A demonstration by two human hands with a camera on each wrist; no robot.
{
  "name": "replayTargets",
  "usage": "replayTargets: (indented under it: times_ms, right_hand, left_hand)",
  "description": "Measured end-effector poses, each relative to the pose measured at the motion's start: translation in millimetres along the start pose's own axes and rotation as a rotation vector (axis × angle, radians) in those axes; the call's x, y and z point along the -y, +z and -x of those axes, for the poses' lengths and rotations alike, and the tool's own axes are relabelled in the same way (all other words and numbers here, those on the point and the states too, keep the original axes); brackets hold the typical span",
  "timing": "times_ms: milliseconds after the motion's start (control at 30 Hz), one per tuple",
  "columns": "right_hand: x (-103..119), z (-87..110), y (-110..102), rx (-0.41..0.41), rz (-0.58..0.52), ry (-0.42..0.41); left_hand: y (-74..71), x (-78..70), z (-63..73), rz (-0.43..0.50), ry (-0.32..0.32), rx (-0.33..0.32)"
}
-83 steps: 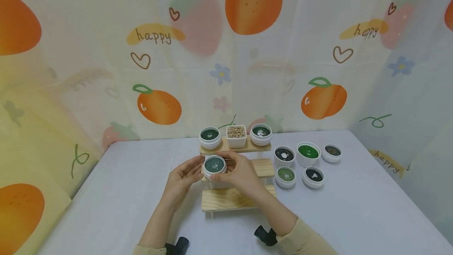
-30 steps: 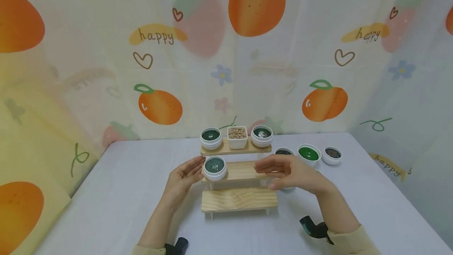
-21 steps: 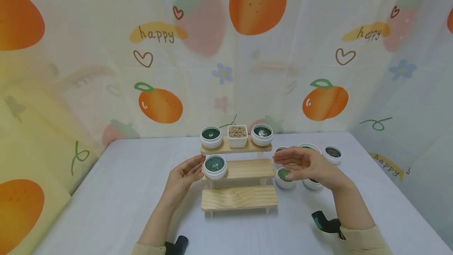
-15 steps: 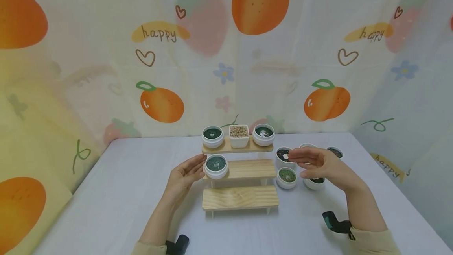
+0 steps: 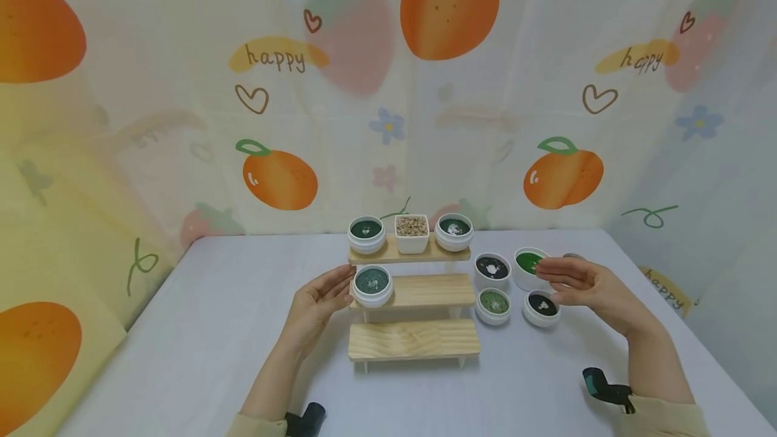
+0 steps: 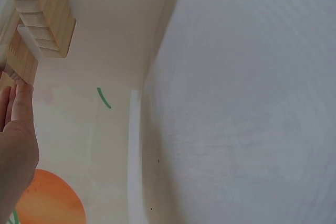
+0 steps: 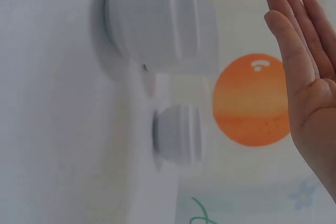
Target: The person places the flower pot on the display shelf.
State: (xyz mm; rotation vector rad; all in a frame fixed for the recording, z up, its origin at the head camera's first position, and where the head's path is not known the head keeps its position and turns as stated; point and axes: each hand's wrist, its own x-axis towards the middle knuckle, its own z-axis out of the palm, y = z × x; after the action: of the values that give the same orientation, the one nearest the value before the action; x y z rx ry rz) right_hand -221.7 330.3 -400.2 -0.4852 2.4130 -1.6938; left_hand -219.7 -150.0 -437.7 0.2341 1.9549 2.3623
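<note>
A three-step wooden stand [image 5: 415, 340] with pale planks stands on the table. On the left end of its middle step sits a white round bowl [image 5: 372, 286] with a grey-green filling. My left hand [image 5: 315, 299] is at that bowl's left side, fingers extended, fingertips right at its wall; in the left wrist view the fingers [image 6: 22, 106] reach the step's end. My right hand [image 5: 597, 288] hovers empty over the bowls at the right, fingers extended and together. It overlaps the edge of a green-filled bowl [image 5: 527, 275] and mostly hides a small bowl [image 5: 572, 256] behind it.
The top step bears a dark-green-filled bowl [image 5: 367, 235], a square dish of beige bits [image 5: 412, 234] and another dark-filled bowl [image 5: 454, 232]. Right of the stand are a black-and-white-filled bowl [image 5: 492, 270], a speckled green one [image 5: 494, 307] and a dark one [image 5: 541, 309].
My right hand has left the grey-green bowl on the middle step and moved right, over the bowls on the table. The left hand has stayed beside that bowl.
</note>
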Motion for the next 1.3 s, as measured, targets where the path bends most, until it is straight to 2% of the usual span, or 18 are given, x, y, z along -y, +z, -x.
replayTargets:
  times_ms: [433,900,1133,1300]
  right_hand:
    - [-27,3.6,-13,-0.013,0.037,0.115]
    - [-48,0.7,-14,0.079,-0.036,0.095]
    - [-52,-2.6,-14,0.147,-0.015,0.102]
    - [-52,-5.1,-11,0.163,0.004,0.108]
  left_hand:
    - [0.5,-0.4,-0.1,-0.001,-0.012,-0.009]
    - [-0.2,0.1,-1.0,0.001,-0.006,-0.006]
    - [-0.2,1.4,-0.9,0.001,-0.02,-0.006]
    - [-0.2,0.8,-0.8,-0.012,-0.012,-0.011]
